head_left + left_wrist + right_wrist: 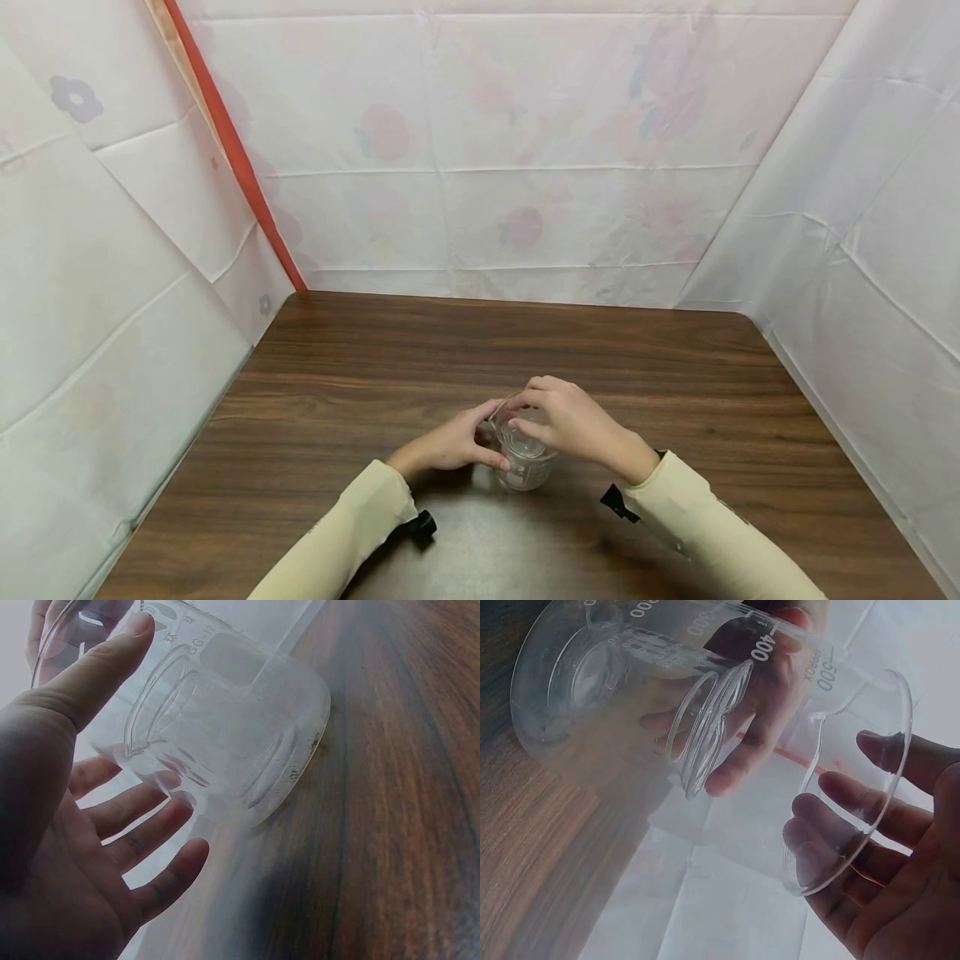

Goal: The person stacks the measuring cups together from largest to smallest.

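Observation:
A clear glass beaker with white graduation marks stands on the table, and a smaller glass beaker sits inside it. My left hand holds the big beaker's side; in the left wrist view the thumb lies along the near glass and the fingers spread around the far side. Over the mouth is my right hand, its thumb and loosely bent fingers at the rim. In the right wrist view those fingertips lie within the rim's outline, apart from the smaller beaker.
The brown wood-grain table extends around the beakers. White patterned sheets rise along its back and both sides, with a red strip at the back left corner. Black wrist mounts stick out beneath the sleeves.

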A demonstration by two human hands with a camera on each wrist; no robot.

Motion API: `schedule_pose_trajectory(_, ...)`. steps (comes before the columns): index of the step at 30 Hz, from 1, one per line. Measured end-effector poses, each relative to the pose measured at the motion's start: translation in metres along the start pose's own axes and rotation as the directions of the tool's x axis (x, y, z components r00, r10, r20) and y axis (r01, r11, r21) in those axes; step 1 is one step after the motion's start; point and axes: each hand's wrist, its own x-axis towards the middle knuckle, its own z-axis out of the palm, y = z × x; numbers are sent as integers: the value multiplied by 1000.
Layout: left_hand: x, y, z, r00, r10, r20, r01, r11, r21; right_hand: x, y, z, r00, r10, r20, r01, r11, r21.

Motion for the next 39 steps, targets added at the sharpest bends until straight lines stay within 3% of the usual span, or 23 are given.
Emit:
schedule_pose_trajectory(10,-1,0,0,1000,-3,1,3,1000,19,-4,4,-3,999,13,-43,-11,1000,28)
schedule_pose_trajectory(18,2,-1,1,999,45,2,-45,999,6,-7,9,-8,992,7,-128,-2,999,40)
schedule_pose_trajectory(39,4,-2,2,998,55,-9,-55,998,-6,-24,26,-9,978,172,-119,-153,976,156)
